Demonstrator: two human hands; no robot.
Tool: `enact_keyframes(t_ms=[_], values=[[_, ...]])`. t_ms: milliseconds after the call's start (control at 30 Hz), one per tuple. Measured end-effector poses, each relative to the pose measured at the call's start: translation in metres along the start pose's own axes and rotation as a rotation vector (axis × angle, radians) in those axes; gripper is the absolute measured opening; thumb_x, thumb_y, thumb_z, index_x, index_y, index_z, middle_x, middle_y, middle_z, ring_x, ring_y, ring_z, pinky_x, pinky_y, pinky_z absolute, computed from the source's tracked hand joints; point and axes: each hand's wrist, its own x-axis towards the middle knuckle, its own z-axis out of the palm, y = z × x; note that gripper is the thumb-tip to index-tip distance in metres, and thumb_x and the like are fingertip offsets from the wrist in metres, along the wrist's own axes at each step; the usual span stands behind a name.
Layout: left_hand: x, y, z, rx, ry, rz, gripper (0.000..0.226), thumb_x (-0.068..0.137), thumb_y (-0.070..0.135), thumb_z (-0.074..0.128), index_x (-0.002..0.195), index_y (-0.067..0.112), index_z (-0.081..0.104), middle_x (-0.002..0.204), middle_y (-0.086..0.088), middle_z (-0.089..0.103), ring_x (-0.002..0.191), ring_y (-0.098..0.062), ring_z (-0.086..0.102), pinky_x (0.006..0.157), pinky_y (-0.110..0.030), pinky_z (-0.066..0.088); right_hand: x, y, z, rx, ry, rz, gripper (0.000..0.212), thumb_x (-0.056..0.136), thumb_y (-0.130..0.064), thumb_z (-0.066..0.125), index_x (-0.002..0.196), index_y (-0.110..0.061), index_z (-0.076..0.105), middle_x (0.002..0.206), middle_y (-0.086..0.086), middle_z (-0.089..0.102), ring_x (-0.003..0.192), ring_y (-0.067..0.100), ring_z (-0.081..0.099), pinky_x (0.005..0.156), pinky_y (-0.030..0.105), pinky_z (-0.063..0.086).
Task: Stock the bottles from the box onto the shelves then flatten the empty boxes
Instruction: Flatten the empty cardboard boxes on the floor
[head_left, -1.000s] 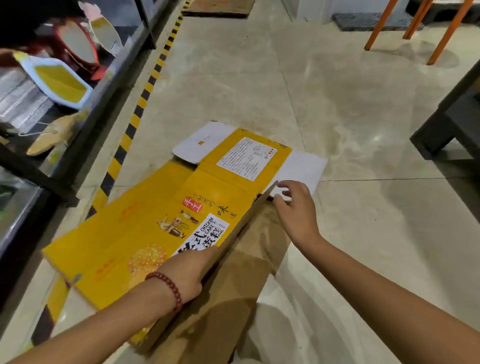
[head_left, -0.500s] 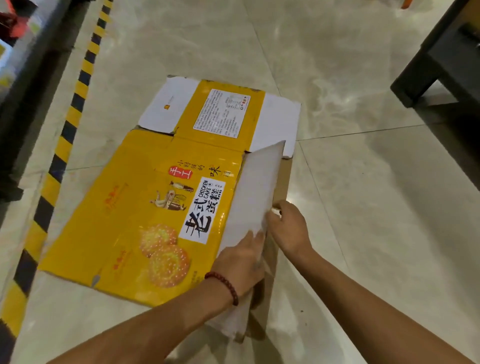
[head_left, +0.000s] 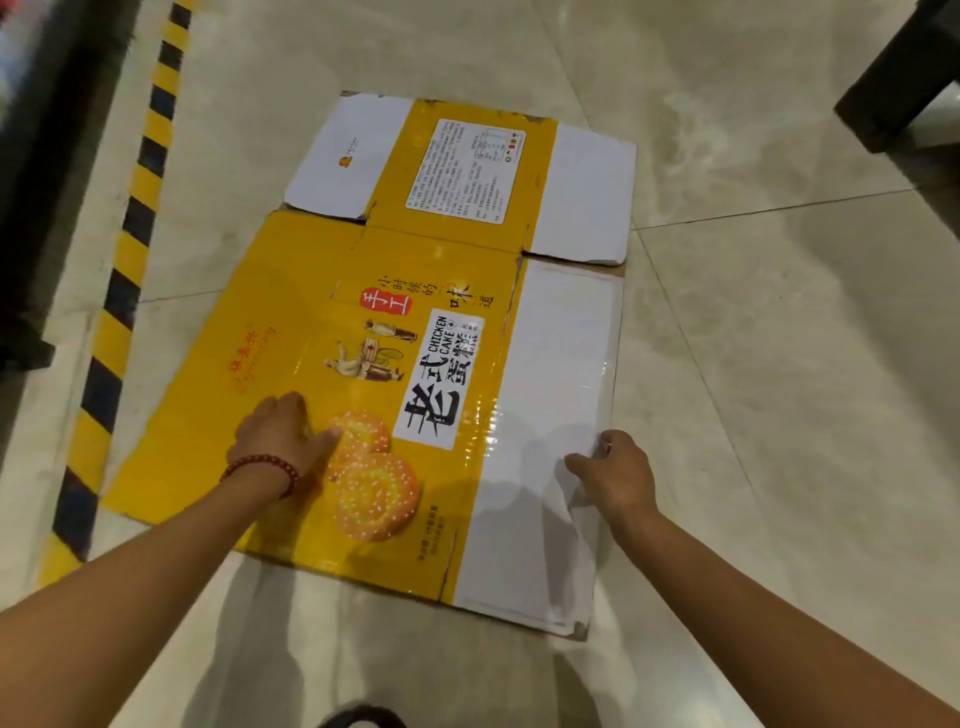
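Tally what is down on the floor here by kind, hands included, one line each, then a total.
Flattened yellow chicken cake box: 1
Hands pressing on it: 2, the left hand and the right hand
Beaded bracelet: 1
Yellow-and-black hazard stripe: 1
Total: 5

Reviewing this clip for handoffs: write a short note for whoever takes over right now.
Left hand: flat, pressing the yellow panel of the flattened box.
Right hand: fingers curled over the edge of the white side flap.
The box lies opened out on the floor beside the striped tape.
Done: this box looks flat.
Left: no bottles or other boxes in view; check for more.
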Motion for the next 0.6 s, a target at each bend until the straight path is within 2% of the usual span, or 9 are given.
enact_keyframes(t_ms=[67,133,233,333,400,500,600], values=[[0.013,-0.026,-0.008,-0.026,0.019,-0.152,0.064,0.073,0.061,0.066,0.105,0.008,0.05,0.109,-0.019,0.056,0.099,-0.039,0.054,0.079,-0.047,0.05,0.002,0.002,0.007,-0.027,0.033,0.055,0.044,0.077,-0.017,0.07,0.113,0.001,0.051,0.107,0.016,0.056,0.088,0.027,0.055,0.074,0.036,0.047],[0.025,-0.051,-0.013,-0.046,0.034,-0.262,0.072,0.067,0.068,0.066,0.104,0.008,0.047,0.103,-0.021,0.056,0.094,-0.042,0.054,0.079,-0.051,0.05,0.004,0.004,0.011,-0.053,0.061,0.086,0.057,0.074,-0.021,0.074,0.119,0.0,0.047,0.111,0.016,0.055,0.098,0.032,0.057,0.08,0.04,0.05],[0.037,-0.082,-0.019,-0.037,0.0,-0.31,0.086,0.055,0.08,0.063,0.098,0.007,0.047,0.097,-0.024,0.056,0.087,-0.044,0.055,0.079,-0.056,0.05,0.005,0.005,0.014,-0.075,0.089,0.127,0.065,0.071,-0.026,0.079,0.12,0.001,0.045,0.115,0.018,0.055,0.104,0.036,0.056,0.086,0.045,0.051],[0.049,-0.106,-0.019,-0.003,-0.046,-0.336,0.118,0.03,0.095,0.048,0.104,0.003,0.053,0.102,-0.027,0.06,0.087,-0.044,0.059,0.078,-0.053,0.052,0.007,0.003,0.018,-0.178,0.077,0.157,0.067,0.07,-0.034,0.08,0.118,0.001,0.048,0.117,0.019,0.053,0.108,0.035,0.053,0.088,0.041,0.048],[0.046,-0.108,-0.025,-0.015,-0.059,-0.35,0.122,0.026,0.094,0.05,0.11,0.005,0.048,0.106,-0.027,0.058,0.091,-0.044,0.057,0.08,-0.053,0.051,0.006,0.0,0.019,-0.217,0.081,0.167,0.069,0.071,-0.036,0.079,0.12,0.0,0.047,0.12,0.019,0.05,0.113,0.034,0.049,0.09,0.039,0.045],[0.035,-0.101,-0.031,-0.103,-0.073,-0.425,0.124,0.038,0.081,0.068,0.133,0.01,0.032,0.126,-0.026,0.046,0.108,-0.046,0.048,0.087,-0.057,0.047,0.005,-0.002,0.023,-0.228,0.086,0.182,0.073,0.072,-0.037,0.079,0.124,-0.002,0.043,0.126,0.018,0.045,0.119,0.034,0.044,0.09,0.039,0.043],[0.028,-0.097,-0.031,-0.123,-0.026,-0.455,0.128,0.034,0.077,0.07,0.136,0.011,0.031,0.129,-0.026,0.041,0.113,-0.048,0.043,0.089,-0.058,0.045,0.003,-0.004,0.025,-0.233,0.094,0.19,0.075,0.074,-0.037,0.078,0.128,0.0,0.04,0.13,0.019,0.041,0.123,0.034,0.039,0.092,0.04,0.04]])
